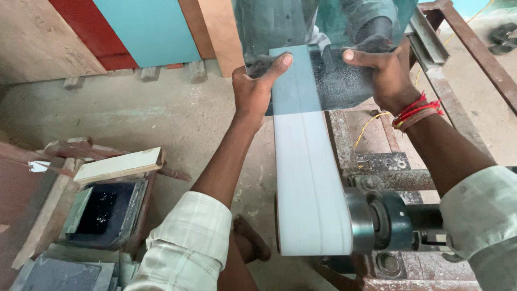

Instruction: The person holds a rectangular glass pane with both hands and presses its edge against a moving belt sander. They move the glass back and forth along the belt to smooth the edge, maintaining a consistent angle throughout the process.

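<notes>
Workshop clutter on the concrete floor [161, 118]

A pale board [118, 166] lies over a dark water-filled box [107, 211]; red and teal panels [145, 29] lean behind; sandals [503, 39] sit beyond.

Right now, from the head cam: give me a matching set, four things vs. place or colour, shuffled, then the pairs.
1. glass sheet
2. sanding belt
3. thread bracelet
4. dark water tray

A. red, on the right wrist
B. lower left, on the floor
C. held by both hands, left hand and right hand
D. whitish, looped around the roller

Pairs: 1-C, 2-D, 3-A, 4-B
</notes>
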